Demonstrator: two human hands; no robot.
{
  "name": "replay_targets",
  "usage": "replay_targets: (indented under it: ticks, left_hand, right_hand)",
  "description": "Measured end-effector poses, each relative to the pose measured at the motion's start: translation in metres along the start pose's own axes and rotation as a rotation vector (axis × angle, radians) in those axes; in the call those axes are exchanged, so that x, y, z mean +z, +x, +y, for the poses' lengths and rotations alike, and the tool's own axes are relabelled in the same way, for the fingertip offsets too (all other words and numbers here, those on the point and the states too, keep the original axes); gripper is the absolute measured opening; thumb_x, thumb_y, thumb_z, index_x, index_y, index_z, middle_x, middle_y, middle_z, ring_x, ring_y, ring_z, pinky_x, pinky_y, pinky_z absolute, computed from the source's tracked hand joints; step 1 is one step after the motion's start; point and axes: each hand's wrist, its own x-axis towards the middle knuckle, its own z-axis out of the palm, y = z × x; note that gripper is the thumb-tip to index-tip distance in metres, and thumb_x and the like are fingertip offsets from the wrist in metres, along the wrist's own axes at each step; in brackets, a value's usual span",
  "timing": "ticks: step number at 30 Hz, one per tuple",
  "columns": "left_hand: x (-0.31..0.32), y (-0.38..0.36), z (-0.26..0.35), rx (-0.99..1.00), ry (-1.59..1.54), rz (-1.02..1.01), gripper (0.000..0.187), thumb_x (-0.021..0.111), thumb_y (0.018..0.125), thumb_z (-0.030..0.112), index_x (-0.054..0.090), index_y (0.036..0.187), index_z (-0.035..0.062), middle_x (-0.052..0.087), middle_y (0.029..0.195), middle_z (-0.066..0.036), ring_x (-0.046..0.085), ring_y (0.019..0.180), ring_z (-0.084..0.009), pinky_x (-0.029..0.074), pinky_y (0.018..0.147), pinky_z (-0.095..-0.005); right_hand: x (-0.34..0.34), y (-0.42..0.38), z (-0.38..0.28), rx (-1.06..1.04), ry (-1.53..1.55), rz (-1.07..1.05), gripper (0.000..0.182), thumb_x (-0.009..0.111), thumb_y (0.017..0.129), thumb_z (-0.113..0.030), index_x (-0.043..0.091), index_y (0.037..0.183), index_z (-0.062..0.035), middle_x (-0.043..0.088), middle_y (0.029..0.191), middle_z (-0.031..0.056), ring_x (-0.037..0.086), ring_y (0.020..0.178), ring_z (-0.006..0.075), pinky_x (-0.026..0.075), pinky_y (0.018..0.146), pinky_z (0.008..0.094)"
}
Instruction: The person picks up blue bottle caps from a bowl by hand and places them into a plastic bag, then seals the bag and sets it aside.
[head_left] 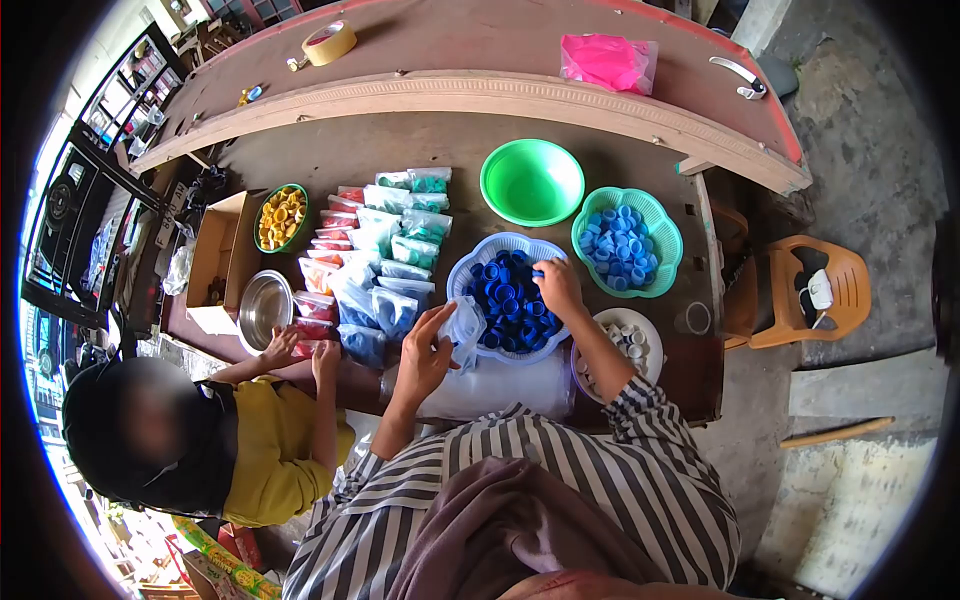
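My left hand [424,358] is closed on the edge of a clear plastic bag [464,328], which looks bluish and hangs at the near left rim of a light-blue basket [456,290]. Inside that basket lies a heap of dark blue plastic caps [505,308]. Over the heap's right side, my right hand [560,288] pinches a dark blue cap, mostly hidden by the fingertips. Left of the basket, filled plastic bags [375,232] lie in rows, holding green, red and blue pieces.
Lighter blue caps fill a mint basket [675,262]; a green basin [533,180] stands behind. White pieces sit in a bowl [652,335] under my right forearm. At left are a steel bowl [266,308], cardboard box [222,250] and yellow caps [281,217]. A co-worker [270,450] handles red bags.
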Motion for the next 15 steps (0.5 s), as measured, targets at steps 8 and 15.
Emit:
replay_targets:
  ticks: [8,15]
  left_hand:
    - [0.007,0.002,-0.002,0.003,-0.016,-0.015,0.055,0.045,0.076,-0.009,0.056,0.128,0.0048,0.057,0.121,-0.017,0.057,0.056,-0.0135,0.055,0.05,-0.0255]
    - [0.006,-0.005,0.0,0.056,0.021,-0.017,0.056,0.047,0.075,-0.01,0.055,0.128,0.0036,0.057,0.119,-0.018,0.054,0.054,-0.0123,0.053,0.048,-0.0246]
  right_hand:
    - [-0.023,-0.017,-0.019,0.84,1.856,-0.272,0.023,0.06,0.094,-0.018,0.064,0.114,-0.0071,0.067,0.099,0.0037,0.061,0.081,0.0082,0.047,0.071,0.0202]
    - [-0.102,-0.044,-0.146,-0.022,0.92,0.24,0.029,0.064,0.089,-0.011,0.061,0.117,-0.0057,0.064,0.106,0.0078,0.061,0.088,0.0188,0.047,0.08,0.0306]
